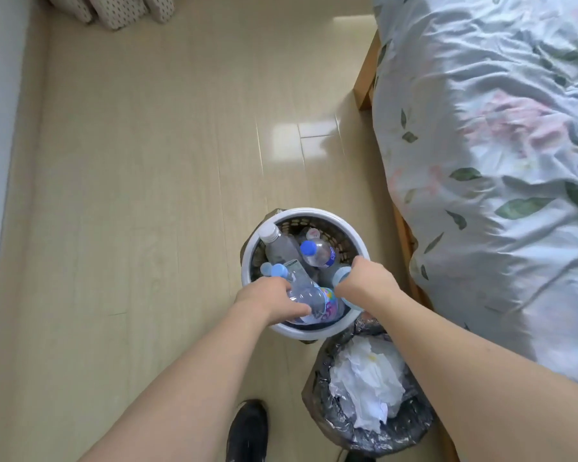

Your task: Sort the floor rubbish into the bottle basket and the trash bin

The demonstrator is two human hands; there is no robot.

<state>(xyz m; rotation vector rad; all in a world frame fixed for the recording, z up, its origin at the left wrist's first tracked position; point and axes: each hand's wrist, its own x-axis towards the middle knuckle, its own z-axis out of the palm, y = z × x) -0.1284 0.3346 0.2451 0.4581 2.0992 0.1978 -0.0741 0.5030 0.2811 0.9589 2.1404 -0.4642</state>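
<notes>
Round white-rimmed bottle basket [306, 215] on the floor [147, 195], dark mesh inside, loaded with clear plastic bottles: one white-capped [274, 241] leaning at the far left, one blue-capped [316, 253] near the middle, others beneath. Left hand [269, 300] over the near rim, fingers curled round a clear bottle with a colourful label [309, 300], its light blue cap pointing away, the bottle lying tilted inside the basket. Right hand [364, 281] at the basket's right side, fingers wrapped round a pale blue object [341, 275]; too hidden to identify. Just nearer and to the right, touching the basket, trash bin [369, 395] lined with a dark bag, crumpled white paper [364, 385] inside. Black shoe [249, 431] at the bottom edge. Bed [498, 161] with floral sheet along the right, wooden frame showing. Dotted cushions [114, 10] top left by the wall.
</notes>
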